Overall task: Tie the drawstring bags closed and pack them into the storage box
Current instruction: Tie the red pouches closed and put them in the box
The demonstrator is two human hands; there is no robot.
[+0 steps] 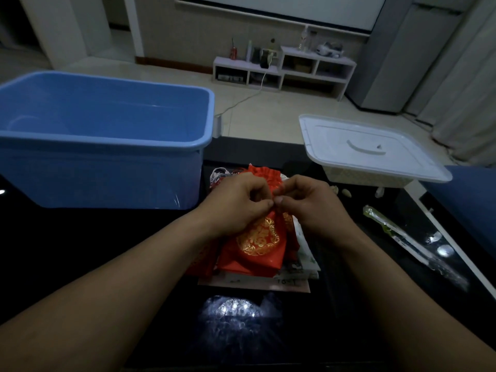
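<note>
A red drawstring bag point(259, 244) with a gold pattern lies on top of a small pile of bags at the middle of the dark table. My left hand point(239, 202) and my right hand point(308, 204) meet thumb to thumb over its gathered neck, each pinching the drawstring there. The ruffled red top of the bag point(261, 174) shows beyond my knuckles. More red bags point(201, 260) and white bags point(304, 249) lie underneath, partly hidden. The blue storage box point(102, 140) stands open at the left, its visible inside bare.
A white lid point(370, 149) rests on a pale basket at the right. A long clear plastic wrapper point(410, 240) lies near the table's right edge. Small pale bits point(346, 193) sit by the basket. A lamp's glare point(233, 308) reflects on the glossy tabletop in front.
</note>
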